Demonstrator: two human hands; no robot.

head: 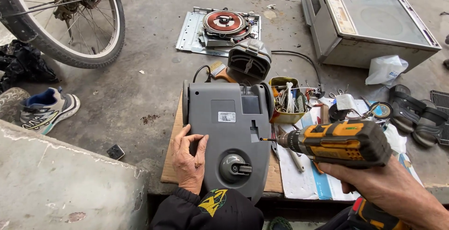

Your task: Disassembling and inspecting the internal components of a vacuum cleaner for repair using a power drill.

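L hand (188, 157) was laid flat, fingers open, on grey housing (229, 136). Cordless drill (341, 142) was gripped by R hand (388, 188), bit at housing's R edge.

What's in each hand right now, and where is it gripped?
The right hand grips the orange-and-black cordless drill by its handle. The left hand grasps nothing; it rests flat on the grey appliance housing.
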